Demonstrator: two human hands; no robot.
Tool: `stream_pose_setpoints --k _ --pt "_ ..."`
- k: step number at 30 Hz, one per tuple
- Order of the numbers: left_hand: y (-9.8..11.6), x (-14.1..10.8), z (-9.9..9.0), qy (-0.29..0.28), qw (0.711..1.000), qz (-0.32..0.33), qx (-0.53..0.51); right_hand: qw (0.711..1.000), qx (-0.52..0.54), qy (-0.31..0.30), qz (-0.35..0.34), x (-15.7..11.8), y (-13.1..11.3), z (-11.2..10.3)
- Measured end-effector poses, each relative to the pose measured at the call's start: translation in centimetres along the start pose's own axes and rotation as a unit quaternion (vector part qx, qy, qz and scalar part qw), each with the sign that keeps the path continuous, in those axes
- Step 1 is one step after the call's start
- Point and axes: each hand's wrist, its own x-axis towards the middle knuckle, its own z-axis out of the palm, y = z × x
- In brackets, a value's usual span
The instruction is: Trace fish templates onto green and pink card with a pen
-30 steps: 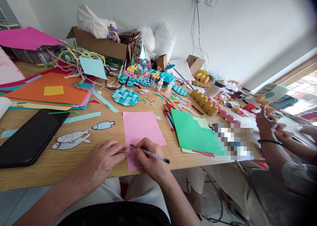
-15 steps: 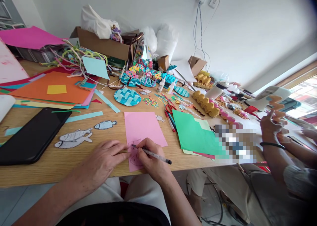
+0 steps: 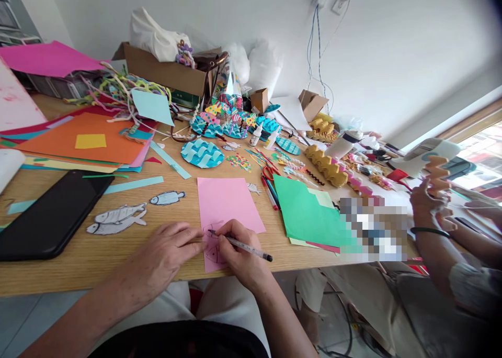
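A pink sheet of paper (image 3: pixel 229 203) lies in front of me near the table edge, with dark fish-like line drawings on its lower left part. My right hand (image 3: pixel 242 253) is closed around a gel pen (image 3: pixel 251 249), its tip on the drawing. Resting flat, my left hand (image 3: pixel 168 253) has its fingers stretched out, the fingertips touching the paper's left edge. Left of it lie paper fish cutouts (image 3: pixel 117 219) with black outlines, and a smaller blue fish cutout (image 3: pixel 167 198). Part of the drawing is hidden under my right hand.
A black phone (image 3: pixel 55 214) and stacked coloured sheets (image 3: pixel 50 143) lie at left. Green paper (image 3: pixel 306 211) is to the right, beside markers (image 3: pixel 270 190). Glue bottles (image 3: pixel 255 135) and a woven blue oval (image 3: pixel 202 154) stand farther back. At far right another person's hands (image 3: pixel 427 201) hold a wavy cardboard piece.
My hands and the pen stay almost in place on the pink paper. At right, the other person's hands and the wavy piece have shifted slightly.
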Motion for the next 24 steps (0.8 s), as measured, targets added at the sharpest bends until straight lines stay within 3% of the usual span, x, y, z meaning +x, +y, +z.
stream_pose_setpoints --k 24 --pt "0.13 0.01 -0.02 -0.011 1.000 -0.012 -0.010 1.000 -0.010 -0.002 -0.003 -0.01 -0.08 -0.04"
